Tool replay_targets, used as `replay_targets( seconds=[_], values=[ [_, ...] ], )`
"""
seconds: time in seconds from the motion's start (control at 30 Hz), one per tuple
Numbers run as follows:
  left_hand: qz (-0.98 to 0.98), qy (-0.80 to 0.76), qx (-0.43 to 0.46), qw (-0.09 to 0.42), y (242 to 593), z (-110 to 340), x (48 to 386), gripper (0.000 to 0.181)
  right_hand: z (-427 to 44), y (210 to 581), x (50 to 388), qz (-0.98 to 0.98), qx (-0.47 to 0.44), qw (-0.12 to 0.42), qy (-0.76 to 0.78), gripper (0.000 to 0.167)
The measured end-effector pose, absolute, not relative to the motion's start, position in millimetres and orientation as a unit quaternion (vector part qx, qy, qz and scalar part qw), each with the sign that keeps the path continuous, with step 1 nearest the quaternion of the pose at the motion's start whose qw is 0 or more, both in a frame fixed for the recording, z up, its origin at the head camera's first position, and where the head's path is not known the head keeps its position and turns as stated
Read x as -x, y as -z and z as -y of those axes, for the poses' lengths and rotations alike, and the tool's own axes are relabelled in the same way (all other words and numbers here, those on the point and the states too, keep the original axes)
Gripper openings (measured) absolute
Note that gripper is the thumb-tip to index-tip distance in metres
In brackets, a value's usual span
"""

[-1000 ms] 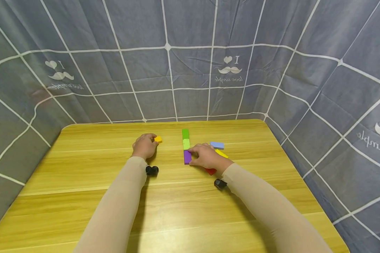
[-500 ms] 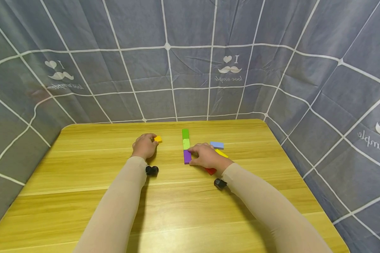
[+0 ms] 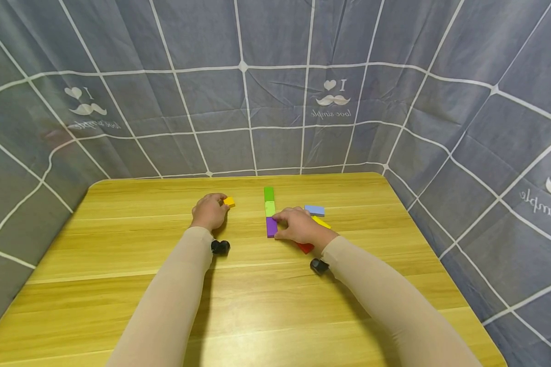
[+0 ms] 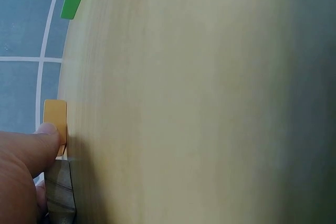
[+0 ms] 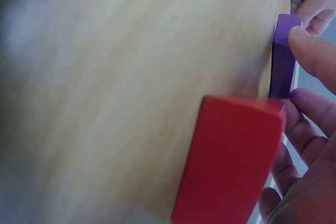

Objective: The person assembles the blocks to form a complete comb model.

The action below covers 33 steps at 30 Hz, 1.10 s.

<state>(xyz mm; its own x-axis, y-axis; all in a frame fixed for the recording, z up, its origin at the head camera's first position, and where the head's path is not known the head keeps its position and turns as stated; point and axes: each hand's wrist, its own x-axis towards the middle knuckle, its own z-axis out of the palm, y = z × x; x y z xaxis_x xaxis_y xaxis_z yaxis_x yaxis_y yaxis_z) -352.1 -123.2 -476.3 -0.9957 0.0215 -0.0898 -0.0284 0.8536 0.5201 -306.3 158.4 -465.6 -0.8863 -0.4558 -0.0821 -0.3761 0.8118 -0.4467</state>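
- Right hand (image 3: 299,227) pinches the purple block (image 3: 272,228), thumb at the near end, a finger at the far end. My read: a two-end pinch controls its angle and leaves the left side face free.
- Purple lies flat on the bench (image 3: 248,306), nearest piece in a straight row: lime block (image 3: 270,209) next, green block (image 3: 269,193) at the far end. They look end to end in the head view. Lining up the long axes probably makes any skew easy to spot.
- Left hand (image 3: 209,211) grasps the orange block (image 3: 230,202), left of the row and well apart from it. Thumb is on its face; the other fingers are mostly hidden. Probably just steadying it, out of the right hand's way.
- Greyish striped piece (image 4: 59,187) sits right by the left thumb. Can't tell what it is or whether it's held.
- Red block (image 3: 305,248) is partly under the right hand, close to purple; likely the main snag if that hand slides nearer the person.
- Yellow block (image 3: 320,222) and blue block (image 3: 314,210) lie beyond the right wrist, yellow askew and partly covered. Both limit sideways room there.
- Grey gridded curtain (image 3: 275,122) backs the bench, well apart from both hands.
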Motion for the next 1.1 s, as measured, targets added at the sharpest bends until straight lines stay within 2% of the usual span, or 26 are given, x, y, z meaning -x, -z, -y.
replay_targets(
  seconds=[0.47,1.1],
  values=[
    [-0.961,-0.272,0.003,0.044,475,122,351,0.044,-174,458,309,-0.938,0.193,0.099,0.269,0.059],
    [-0.961,-0.272,0.003,0.055,471,122,348,0.045,-248,461,335,-0.962,0.144,0.054,0.225,0.051]
  ],
)
